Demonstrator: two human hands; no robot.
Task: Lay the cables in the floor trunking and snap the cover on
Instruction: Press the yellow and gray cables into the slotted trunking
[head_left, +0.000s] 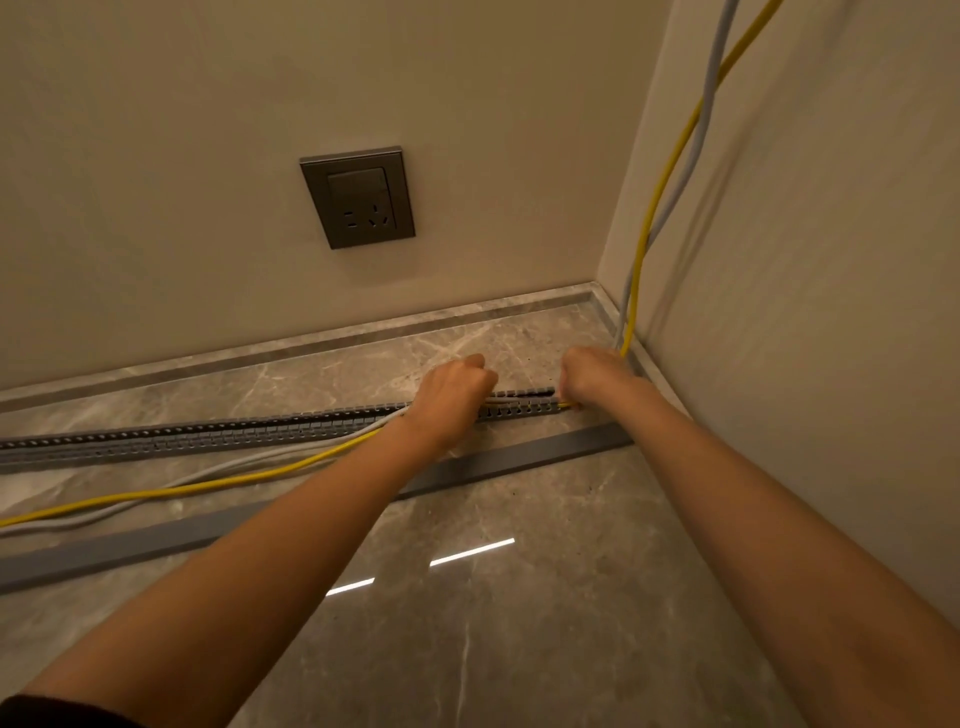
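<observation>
Your right hand (589, 371) pins the cables (249, 475) at the trunking (208, 436) end by the corner; your closed left hand (454, 387) presses them in. Cover (519, 460) waits alongside.

Dim warm indoor light, streaks of glare on the glossy floor (519, 649), wide-angle bending at edges, slightly soft focus

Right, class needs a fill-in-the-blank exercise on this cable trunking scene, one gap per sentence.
1. Beside the grey cable runs a ____ cable.
2. The cover lies on the ____, not yet on the trunking.
3. The left hand and right hand work at the trunking's end nearest the room's ____.
4. The socket is fixed to the ____.

Missing words: yellow; floor; corner; wall
</observation>
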